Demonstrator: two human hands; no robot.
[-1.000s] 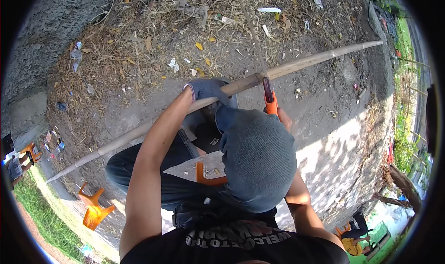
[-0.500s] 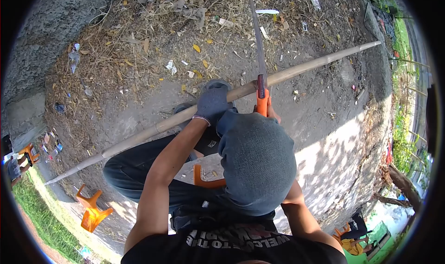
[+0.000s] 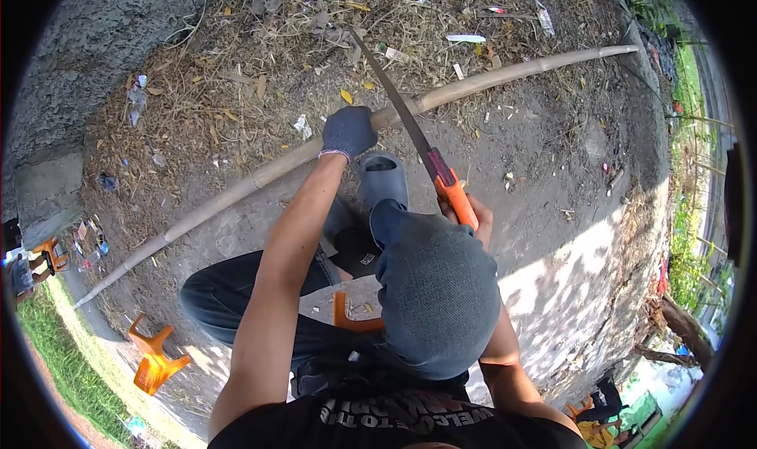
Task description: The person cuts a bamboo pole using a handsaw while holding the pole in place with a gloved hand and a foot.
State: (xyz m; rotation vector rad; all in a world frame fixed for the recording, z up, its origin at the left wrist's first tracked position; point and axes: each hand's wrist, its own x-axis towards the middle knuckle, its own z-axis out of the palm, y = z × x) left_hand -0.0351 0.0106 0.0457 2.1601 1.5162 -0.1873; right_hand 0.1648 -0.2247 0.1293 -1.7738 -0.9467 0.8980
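Observation:
A long bamboo pole point(image 3: 260, 178) runs slantwise from lower left to upper right. My left hand point(image 3: 348, 132), in a dark glove, is wrapped round the pole near its middle. Bare and partly behind my knee, my right hand point(image 3: 479, 216) grips the orange handle point(image 3: 459, 201) of a saw. The saw's long dark blade point(image 3: 394, 94) points up and to the left and crosses over the pole, just right of my left hand. Whether the teeth touch the bamboo I cannot tell.
A grey clog point(image 3: 384, 182) is on my foot below the pole. An orange stool point(image 3: 154, 358) lies at the lower left. Dry leaves and litter cover the ground ahead, beside a rough grey wall point(image 3: 102, 47). People are partly visible at both lower edges.
The pole's middle has moved up, away from my feet, with my left hand on it. The saw has swung from nearly upright to slanting left, and its handle sits slightly lower.

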